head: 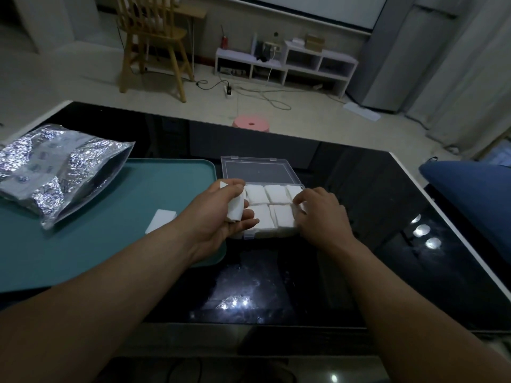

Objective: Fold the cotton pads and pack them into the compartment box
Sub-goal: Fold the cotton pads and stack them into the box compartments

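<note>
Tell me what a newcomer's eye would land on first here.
The clear compartment box at table centre, lid open, packed with white cotton pads, stands out first. The left hand grips a folded pad at its left edge; the right hand touches pads at its right end. A crinkled foil bag lies on the teal tray, far left.

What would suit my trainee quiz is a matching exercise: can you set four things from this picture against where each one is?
Things:
1. foil bag
2. folded cotton pad
3. flat cotton pad
4. pink stool

Places:
A. on the floor beyond the table
B. gripped in the left hand
C. at the far left end of the teal tray
D. lying on the tray, just left of the left hand

Pairs: 1-C, 2-B, 3-D, 4-A
</note>
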Tool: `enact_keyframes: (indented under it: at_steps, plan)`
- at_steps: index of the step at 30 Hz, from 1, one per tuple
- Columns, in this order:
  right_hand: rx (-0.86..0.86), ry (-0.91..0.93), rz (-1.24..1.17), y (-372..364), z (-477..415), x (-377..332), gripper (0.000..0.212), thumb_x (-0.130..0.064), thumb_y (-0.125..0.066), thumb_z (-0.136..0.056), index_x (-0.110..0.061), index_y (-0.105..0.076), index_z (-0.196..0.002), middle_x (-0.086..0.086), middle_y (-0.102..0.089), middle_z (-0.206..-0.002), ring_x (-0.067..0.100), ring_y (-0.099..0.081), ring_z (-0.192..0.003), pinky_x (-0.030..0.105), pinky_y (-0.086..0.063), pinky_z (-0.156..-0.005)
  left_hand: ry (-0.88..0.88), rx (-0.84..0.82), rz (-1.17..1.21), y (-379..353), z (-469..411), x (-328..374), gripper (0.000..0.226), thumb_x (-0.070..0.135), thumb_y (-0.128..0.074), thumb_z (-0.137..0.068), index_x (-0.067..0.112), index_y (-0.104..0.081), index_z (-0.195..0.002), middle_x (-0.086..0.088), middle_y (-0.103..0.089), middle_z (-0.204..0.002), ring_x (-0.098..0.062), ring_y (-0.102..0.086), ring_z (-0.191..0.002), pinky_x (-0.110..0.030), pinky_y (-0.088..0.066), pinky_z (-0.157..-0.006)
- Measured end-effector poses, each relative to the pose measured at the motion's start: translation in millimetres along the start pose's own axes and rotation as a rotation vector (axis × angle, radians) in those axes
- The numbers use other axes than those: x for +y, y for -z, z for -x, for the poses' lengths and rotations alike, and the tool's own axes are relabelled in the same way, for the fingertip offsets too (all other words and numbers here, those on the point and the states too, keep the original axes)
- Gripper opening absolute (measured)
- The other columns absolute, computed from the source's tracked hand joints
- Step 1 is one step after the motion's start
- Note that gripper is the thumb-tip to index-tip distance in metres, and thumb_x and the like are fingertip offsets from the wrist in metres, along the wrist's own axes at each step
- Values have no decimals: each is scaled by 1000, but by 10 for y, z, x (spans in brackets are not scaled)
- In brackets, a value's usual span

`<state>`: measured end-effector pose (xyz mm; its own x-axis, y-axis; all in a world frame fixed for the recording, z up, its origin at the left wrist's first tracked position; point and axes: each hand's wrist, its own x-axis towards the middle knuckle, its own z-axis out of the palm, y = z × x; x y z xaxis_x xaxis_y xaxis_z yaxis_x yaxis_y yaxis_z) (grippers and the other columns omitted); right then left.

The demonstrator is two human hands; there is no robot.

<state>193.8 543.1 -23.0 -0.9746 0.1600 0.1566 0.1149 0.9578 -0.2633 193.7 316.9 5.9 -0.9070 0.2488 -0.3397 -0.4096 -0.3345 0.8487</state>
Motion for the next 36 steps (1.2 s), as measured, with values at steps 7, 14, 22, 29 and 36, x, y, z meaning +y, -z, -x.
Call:
enact_keyframes:
  at_steps: [7, 14, 22, 29, 36]
  plan:
    - [-20, 8, -1, 26, 5, -8, 24, -28, -56, -99, -27, -66, -121, -2, -58, -114, 24, -55, -109, 44, -48, -91, 15, 9, 43, 16, 8, 18, 25, 24, -51, -107, 13, -61, -127, -17, -57, -101, -26, -63, -79, -38, -64, -71]
    - [-17, 6, 41, 39, 11, -23, 19, -37, -59, -98, -32, -66, -115, -7, -58, -112, 18, -55, -108, 46, -44, -93, 29, 5, 65, 7, 9, 23, 29, 26, -55, -105, 11, -60, -129, -18, -58, -103, -27, -63, -79, -37, -64, -70]
    - [39, 83, -286, 221, 149, -364, 8, -31, -66, -99, -27, -68, -107, -13, -66, -101, 4, -63, -92, 28, -54, -84, 64, -35, 182, 12, 11, 60, 29, 26, -54, -103, 11, -66, -125, -19, -57, -103, -32, -64, -85, -39, -61, -68]
    - [-204, 125, -519, 366, 400, -818, 34, -58, -73, -88, -32, -66, -109, -11, -70, -93, 2, -64, -81, 24, -47, -69, 14, -80, 122, -28, 40, 8, 28, 30, -50, -108, 16, -63, -128, -17, -67, -124, -25, -74, -98, -36, -62, -71]
    - [-135, 90, -482, 252, 346, -766, 15, -37, -71, -93, -26, -68, -102, -10, -69, -89, 4, -63, -77, 21, -45, -66, -6, -81, 100, -47, 39, -38, 27, 24, -54, -107, 11, -59, -131, -16, -68, -121, -22, -72, -94, -35, -61, -73]
